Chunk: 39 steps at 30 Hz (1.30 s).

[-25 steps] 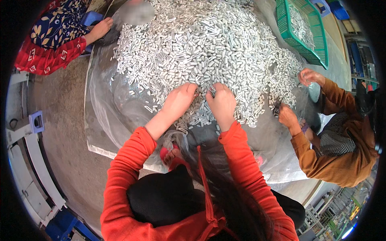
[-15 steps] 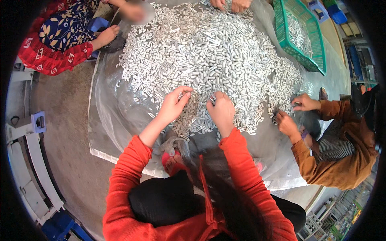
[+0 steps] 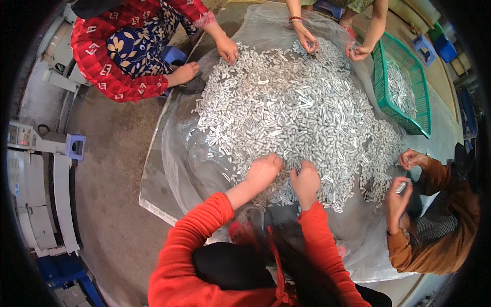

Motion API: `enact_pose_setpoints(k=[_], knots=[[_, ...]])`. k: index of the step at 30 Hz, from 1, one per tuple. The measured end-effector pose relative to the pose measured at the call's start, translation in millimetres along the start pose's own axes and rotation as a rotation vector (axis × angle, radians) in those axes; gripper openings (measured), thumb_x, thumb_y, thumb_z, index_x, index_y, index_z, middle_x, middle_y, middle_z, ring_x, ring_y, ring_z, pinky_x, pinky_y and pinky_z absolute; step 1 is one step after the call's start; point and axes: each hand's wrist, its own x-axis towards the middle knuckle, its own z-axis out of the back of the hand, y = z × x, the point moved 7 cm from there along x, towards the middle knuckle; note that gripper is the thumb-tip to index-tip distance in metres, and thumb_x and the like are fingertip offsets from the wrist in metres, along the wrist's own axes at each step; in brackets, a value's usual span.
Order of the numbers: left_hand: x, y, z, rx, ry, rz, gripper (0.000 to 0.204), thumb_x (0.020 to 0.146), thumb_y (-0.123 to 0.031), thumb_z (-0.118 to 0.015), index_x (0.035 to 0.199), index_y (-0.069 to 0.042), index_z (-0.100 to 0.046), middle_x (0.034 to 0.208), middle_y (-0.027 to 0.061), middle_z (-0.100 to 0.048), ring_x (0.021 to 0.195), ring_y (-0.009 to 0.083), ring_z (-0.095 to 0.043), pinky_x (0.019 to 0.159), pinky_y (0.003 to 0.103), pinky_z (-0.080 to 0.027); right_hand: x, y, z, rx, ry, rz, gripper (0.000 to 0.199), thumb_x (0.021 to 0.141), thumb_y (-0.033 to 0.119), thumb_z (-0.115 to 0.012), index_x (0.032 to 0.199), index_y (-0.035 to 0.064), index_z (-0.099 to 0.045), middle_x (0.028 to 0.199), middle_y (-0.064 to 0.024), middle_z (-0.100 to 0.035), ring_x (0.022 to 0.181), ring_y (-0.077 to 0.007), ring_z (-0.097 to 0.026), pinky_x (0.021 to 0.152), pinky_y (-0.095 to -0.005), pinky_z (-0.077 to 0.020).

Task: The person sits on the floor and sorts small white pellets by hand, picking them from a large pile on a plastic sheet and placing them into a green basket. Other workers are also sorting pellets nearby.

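Observation:
A broad heap of small silver-grey metal pieces [image 3: 286,110], short and rounded or link-shaped, lies spread in front of me. My left hand [image 3: 264,171] is at the near side of the heap, fingers curled down and together. What they pinch, if anything, is hidden. Just to its right, my right hand [image 3: 306,183] is closed, with a few small metal pieces [image 3: 298,167] showing at its thumb and fingertips. Both hands are low over the pieces, a short gap apart.
Clear plastic sheeting [image 3: 176,163] lies under the heap. At far right stands a green basket [image 3: 428,110] holding metal pieces. Co-workers' hands work around it: far left [image 3: 227,49], far side [image 3: 306,38] and right [image 3: 399,197]. Machines [image 3: 38,189] line the left.
The whole view has shifted, so the heap appears lower and further right. My left hand's fingers have curled in more. The right co-worker has lifted one hand with metal pieces in it.

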Motion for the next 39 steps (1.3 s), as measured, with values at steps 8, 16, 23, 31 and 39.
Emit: enact_pose_setpoints(k=[8,16,23,31,39], knots=[[-7.8,20.6,-1.7,-0.632,0.061,0.274,0.008,0.080,-0.012,-0.060,0.083,-0.005,-0.056,0.081,0.0055,-0.057,0.069,0.0216,-0.059,0.059,0.032,-0.048,-0.8,6.3,-2.3,-0.017,0.052,-0.077,0.021,0.069,0.018,-0.066,0.080,0.0023,-0.058,0.081,-0.0160,-0.061,0.073,-0.0333,-0.061,0.062,-0.0429,-0.0491],[-61.6,71.0,18.0,-1.802,0.144,0.571,0.015,0.085,-0.007,-0.056,0.099,-0.004,-0.052,0.089,0.0057,-0.058,0.081,0.0164,-0.058,0.072,0.031,-0.050,-1.8,-26.3,-9.8,0.348,0.032,-0.195,0.019,0.073,0.017,-0.063,0.086,0.0029,-0.064,0.062,-0.0101,-0.059,0.057,-0.0263,-0.059,0.051,-0.0356,-0.0441],[-112.0,120.2,49.5,-1.909,-0.100,0.741,0.020,0.089,-0.017,-0.055,0.103,-0.003,-0.052,0.088,0.0062,-0.056,0.077,0.0157,-0.057,0.074,0.031,-0.051,-12.4,-24.4,-2.3,1.466,0.296,-0.534,0.008,0.086,0.007,-0.051,0.094,0.0058,-0.054,0.087,-0.0057,-0.058,0.077,-0.0123,-0.054,0.067,-0.0243,-0.0414],[-129.9,137.1,32.8,-0.308,0.074,0.658,0.014,0.079,-0.015,-0.066,0.091,-0.008,-0.064,0.080,0.0066,-0.062,0.073,0.0222,-0.060,0.065,0.034,-0.048,-19.1,-41.9,-20.5,1.437,0.302,-0.523,0.018,0.086,0.006,-0.054,0.103,0.0054,-0.051,0.085,-0.0049,-0.056,0.076,-0.0134,-0.053,0.069,-0.0240,-0.0423],[-126.8,129.3,17.7,0.000,0.207,0.336,0.014,0.079,-0.010,-0.062,0.092,-0.007,-0.059,0.080,0.0096,-0.054,0.072,0.0265,-0.057,0.065,0.033,-0.047,-12.7,-12.7,-12.9,0.401,0.126,-0.165,0.019,0.074,0.014,-0.071,0.088,0.0056,-0.061,0.069,-0.0091,-0.062,0.057,-0.0162,-0.057,0.053,-0.0311,-0.0459]])
